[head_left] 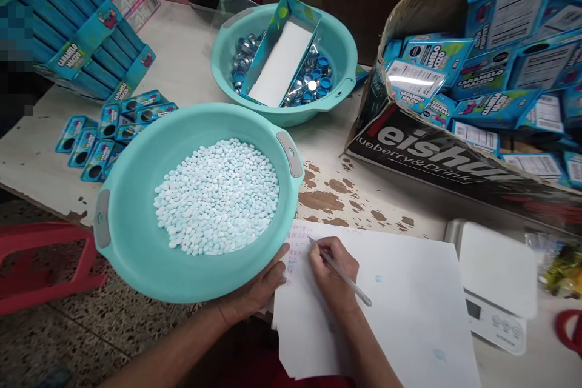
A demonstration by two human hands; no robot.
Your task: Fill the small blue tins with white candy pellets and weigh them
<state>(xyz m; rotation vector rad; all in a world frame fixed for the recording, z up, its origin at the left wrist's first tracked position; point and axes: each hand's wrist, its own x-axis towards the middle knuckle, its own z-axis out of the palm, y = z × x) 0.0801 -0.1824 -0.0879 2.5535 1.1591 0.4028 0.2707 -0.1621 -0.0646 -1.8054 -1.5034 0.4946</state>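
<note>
My right hand (335, 273) is closed around a pen (348, 282). The pen's tip meets a large white sheet of paper (409, 303) with several handwritten lines along its upper left. Beside the sheet's left edge, my left hand (261, 285) lies with its visible fingers stretched out, partly behind the rim of a turquoise basin (136, 242). Whether it bears the basin's weight I cannot tell. Small pale blue and white candies (218, 197) are heaped inside this basin.
Behind stands another turquoise basin (336, 24) with small metal tins and an open carton (284, 63). A cardboard box (431, 148) of blue candy packs is at right, above a kitchen scale (495, 273). Small blue packs (97, 154) and a display box (86, 42) are left, near a red stool (54, 254).
</note>
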